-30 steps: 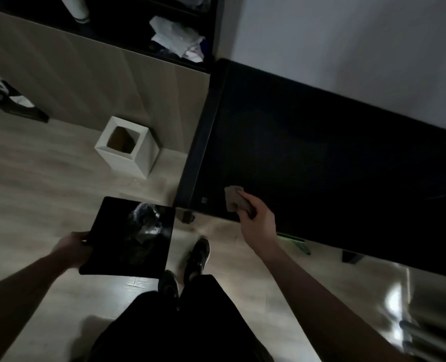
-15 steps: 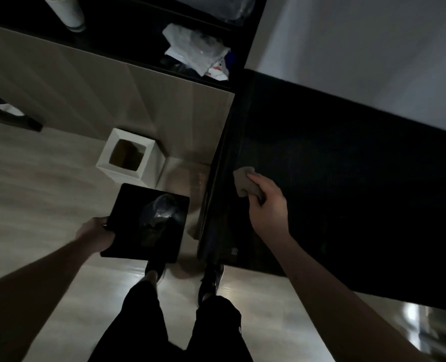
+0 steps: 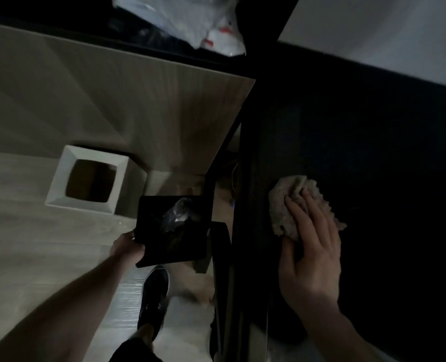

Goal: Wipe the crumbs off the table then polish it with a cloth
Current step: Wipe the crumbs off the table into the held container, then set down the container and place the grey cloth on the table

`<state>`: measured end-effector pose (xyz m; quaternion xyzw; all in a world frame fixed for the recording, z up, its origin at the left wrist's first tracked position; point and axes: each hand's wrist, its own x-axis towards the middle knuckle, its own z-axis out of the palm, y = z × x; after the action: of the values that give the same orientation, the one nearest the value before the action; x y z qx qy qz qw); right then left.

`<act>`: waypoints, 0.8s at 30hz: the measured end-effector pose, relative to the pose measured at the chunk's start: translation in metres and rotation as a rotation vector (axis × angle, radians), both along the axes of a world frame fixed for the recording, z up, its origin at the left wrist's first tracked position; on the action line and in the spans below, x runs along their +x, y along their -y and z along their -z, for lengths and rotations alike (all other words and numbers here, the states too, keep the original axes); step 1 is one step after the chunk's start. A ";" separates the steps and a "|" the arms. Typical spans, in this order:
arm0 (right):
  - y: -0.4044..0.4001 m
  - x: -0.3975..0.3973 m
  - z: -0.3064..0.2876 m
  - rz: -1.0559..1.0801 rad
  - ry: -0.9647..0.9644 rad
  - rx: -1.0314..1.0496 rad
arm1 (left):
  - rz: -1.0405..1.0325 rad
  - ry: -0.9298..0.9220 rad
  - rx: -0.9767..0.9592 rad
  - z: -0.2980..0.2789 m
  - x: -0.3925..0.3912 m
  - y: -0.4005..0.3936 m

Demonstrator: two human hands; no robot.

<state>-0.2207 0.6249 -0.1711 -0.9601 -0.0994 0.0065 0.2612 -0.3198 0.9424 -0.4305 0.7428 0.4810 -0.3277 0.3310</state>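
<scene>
From my remote station I see the black tabletop [image 3: 373, 158] filling the right side of the head view, its long left edge running from the top of the view down toward the bottom. To its left is the pale wood-look floor [image 3: 20, 231], with a light wooden panel [image 3: 138, 105] rising behind it. A white square bin [image 3: 60, 178] stands on the floor at the foot of that panel, open top facing up. Crumpled white plastic bags [image 3: 190, 22] lie on a dark shelf at the top.

The black square tray [image 3: 151, 231] is held off the tabletop's left edge, below its level, roughly flat, with crumpled clear wrapping [image 3: 178, 218] lying on it. The left hand [image 3: 126, 246] grips the tray's near-left corner, thumb over the rim.

The cloth [image 3: 287, 202] is a bunched beige-grey pad with a nubbly weave, lying on the tabletop close to the left edge; its long axis runs from near-right to far-left. The right hand [image 3: 310, 254] rests on its nearer half, fingers laid forward almost straight and close together, pressing it down; this grip is flat, not pinching.

One dark shoe [image 3: 154, 296] shows on the floor below the tray.
</scene>
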 end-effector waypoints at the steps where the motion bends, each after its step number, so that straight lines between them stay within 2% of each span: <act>1: -0.001 0.001 0.002 -0.001 -0.001 -0.008 | -0.002 -0.005 -0.002 0.016 0.007 0.001; 7: 0.000 0.000 0.007 -0.005 0.064 -0.001 | -0.013 0.033 0.015 0.087 0.033 0.001; 13: 0.000 0.000 0.009 -0.007 0.065 -0.014 | -0.023 -0.017 0.058 0.131 0.038 -0.013; 16: 0.000 -0.002 0.010 -0.017 0.070 -0.014 | -0.039 -0.015 0.050 0.209 0.019 -0.040; 18: -0.001 -0.002 0.010 -0.010 0.069 -0.002 | -0.021 -0.017 0.042 0.234 0.007 -0.048; 19: -0.001 -0.003 0.010 -0.007 0.065 -0.004 | -0.012 -0.015 0.033 0.218 0.005 -0.044; 21: 0.000 -0.003 0.009 0.002 0.050 -0.015 | -0.013 0.008 0.015 0.132 0.015 -0.020; 24: -0.001 -0.004 0.009 0.013 0.025 -0.030 | -0.008 0.052 -0.007 0.064 0.016 -0.008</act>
<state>-0.2245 0.6257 -0.1801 -0.9645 -0.0963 -0.0057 0.2458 -0.3036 0.9504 -0.4950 0.7480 0.4741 -0.3084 0.3473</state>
